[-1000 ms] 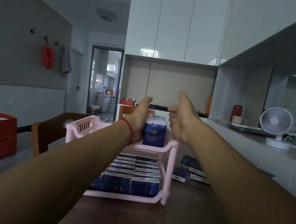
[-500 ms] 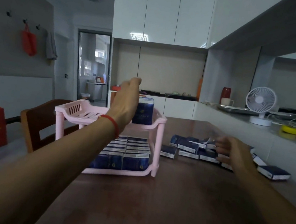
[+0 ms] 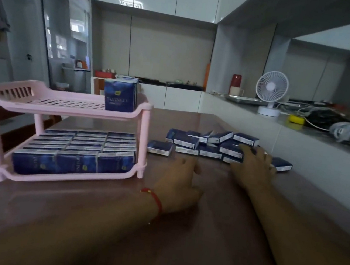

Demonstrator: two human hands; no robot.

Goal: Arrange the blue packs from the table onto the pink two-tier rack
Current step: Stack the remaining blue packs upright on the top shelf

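Right hand point(image 3: 254, 165): fingers spread, resting on the loose blue packs point(image 3: 210, 144), right of the pink rack point(image 3: 66, 104).
Left hand point(image 3: 179, 184): relaxed, empty, nearer the rack.
Handling: probably light, soft; pinch a pack's long sides.

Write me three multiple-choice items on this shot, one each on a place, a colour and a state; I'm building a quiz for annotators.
1. Where do the loose blue packs lie?
A. on the table right of the pink rack
B. on the counter by the fan
C. on a chair

2. What colour is the band on the left wrist?
A. green
B. red
C. white

3. How full is the rack's top tier?
A. packed full
B. bare
C. a few upright packs at its right end

Answers:
1 A, the pile sits on the table beside the pink rack.
2 B, the band shows red.
3 C, the upright packs stand at the right end, with the rest of the tier unfilled.
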